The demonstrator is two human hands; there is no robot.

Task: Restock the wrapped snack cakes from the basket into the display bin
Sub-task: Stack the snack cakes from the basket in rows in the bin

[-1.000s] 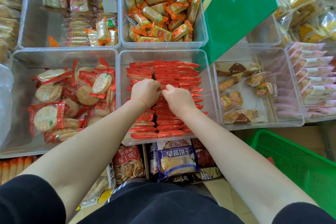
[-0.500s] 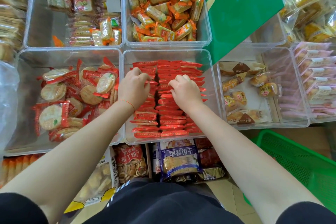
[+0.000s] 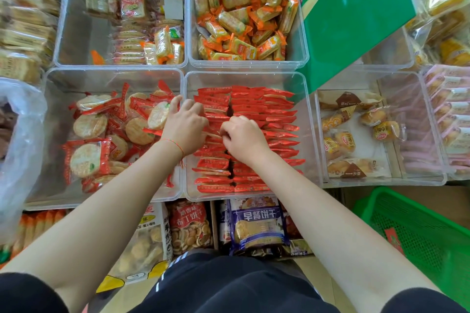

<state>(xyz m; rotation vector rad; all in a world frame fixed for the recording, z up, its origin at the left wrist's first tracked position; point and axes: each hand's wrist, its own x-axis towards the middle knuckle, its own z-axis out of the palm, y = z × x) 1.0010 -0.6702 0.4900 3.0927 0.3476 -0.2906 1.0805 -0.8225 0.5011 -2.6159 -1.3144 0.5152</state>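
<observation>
Bright, even light with soft shadows. Pale glare sits on the clear bin walls [image 3: 122, 20]. The wide lens bows the edges; packets at the far left [image 3: 23, 33] look smeared, perhaps from motion blur.

I see clear plastic bins set edge to edge across the display shelf: the display bin [image 3: 306, 119] at centre, a round-cracker bin [image 3: 54, 99] to its left, an orange-packet bin [image 3: 296, 58] behind it. A green basket [image 3: 417, 231] stands on the floor [image 3: 457, 202] at lower right.
</observation>
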